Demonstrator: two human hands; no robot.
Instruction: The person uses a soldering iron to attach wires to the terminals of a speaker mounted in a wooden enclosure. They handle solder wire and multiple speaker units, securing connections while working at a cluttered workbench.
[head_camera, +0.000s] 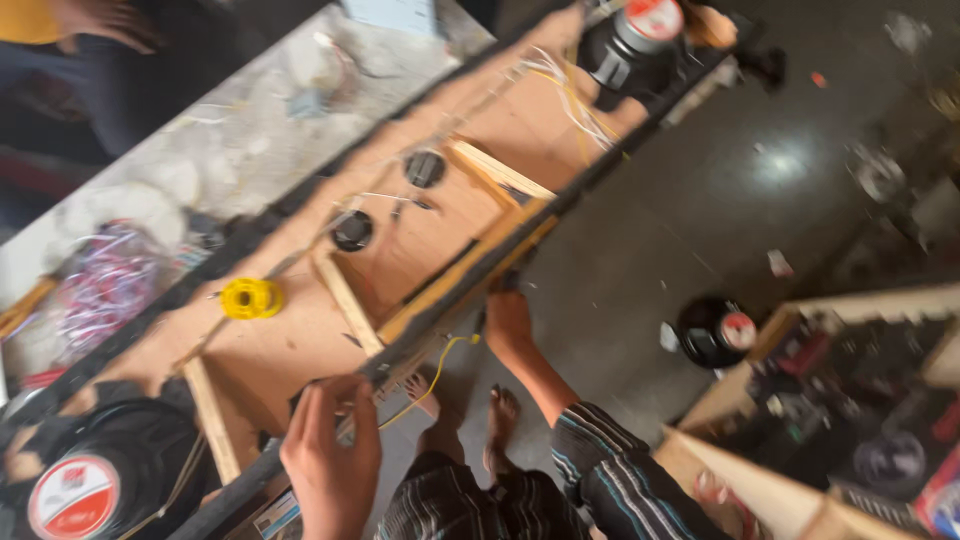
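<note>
Left hand (333, 455) spread on edge of long wooden panel (420, 250); right hand (508, 322) gripping same edge. Two large speakers (640, 40), two small round tweeters (352, 230), one yellow wire spool (250, 298).

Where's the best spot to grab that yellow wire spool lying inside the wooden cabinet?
Take the yellow wire spool by its outer rim, coming straight down from above. It seems to lie flat on the wooden cabinet panel, hole upward, with bare wood around it; the left hand is nearest.
</note>
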